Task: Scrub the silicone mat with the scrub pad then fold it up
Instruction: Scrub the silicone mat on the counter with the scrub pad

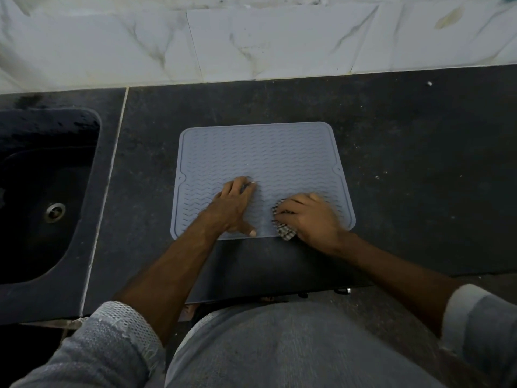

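Dark speckled stone worktop [405, 152], one grey wavy-ribbed silicone mat [260, 152] flat on it. Left hand [233, 210] pressed flat on the mat, right hand [310, 219] gripping one checkered scrub pad [285, 232] at its near edge.

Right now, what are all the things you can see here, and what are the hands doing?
silicone mat: one, grey-blue, lying flat on the counter in the middle.
scrub pad: one, checked dark and light, on the mat's near right part, under the right hand.
counter: one, dark and speckled, under the mat.
sink: one, black with a metal drain, set into the counter at the left.
wall tiles: several, white marbled, behind the counter.
left hand: one, pressing flat on the mat.
right hand: one, its grip curled round the scrub pad.
sleeves: two, grey, nearest the camera.
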### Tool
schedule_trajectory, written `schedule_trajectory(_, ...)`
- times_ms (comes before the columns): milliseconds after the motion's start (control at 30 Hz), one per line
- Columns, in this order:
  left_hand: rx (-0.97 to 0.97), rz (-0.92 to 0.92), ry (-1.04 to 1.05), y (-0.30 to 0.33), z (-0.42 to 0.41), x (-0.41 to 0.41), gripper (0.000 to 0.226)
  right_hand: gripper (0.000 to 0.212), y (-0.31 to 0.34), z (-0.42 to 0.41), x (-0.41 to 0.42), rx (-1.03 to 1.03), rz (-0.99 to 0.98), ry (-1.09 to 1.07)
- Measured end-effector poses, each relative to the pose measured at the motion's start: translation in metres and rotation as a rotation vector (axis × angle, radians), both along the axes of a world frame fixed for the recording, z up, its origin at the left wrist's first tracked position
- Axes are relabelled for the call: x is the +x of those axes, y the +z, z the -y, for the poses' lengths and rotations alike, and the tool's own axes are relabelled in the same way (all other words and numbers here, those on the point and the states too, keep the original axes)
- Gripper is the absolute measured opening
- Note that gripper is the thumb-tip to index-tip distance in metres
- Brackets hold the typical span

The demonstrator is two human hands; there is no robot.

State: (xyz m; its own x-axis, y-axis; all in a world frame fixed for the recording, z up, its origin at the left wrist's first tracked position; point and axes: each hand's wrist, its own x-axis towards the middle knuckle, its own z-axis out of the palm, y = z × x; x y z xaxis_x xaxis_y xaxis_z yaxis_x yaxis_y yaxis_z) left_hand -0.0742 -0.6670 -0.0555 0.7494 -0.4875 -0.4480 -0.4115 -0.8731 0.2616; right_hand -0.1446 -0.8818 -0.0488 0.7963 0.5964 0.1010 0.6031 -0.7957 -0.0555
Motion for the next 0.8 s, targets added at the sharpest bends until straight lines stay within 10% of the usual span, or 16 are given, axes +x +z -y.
schedule_trajectory(800,-0.067,0.092,-0.032,-0.003,0.002,-0.006,0.111,0.051,-0.008,0.043,-0.008,0.227,-0.161,-0.171)
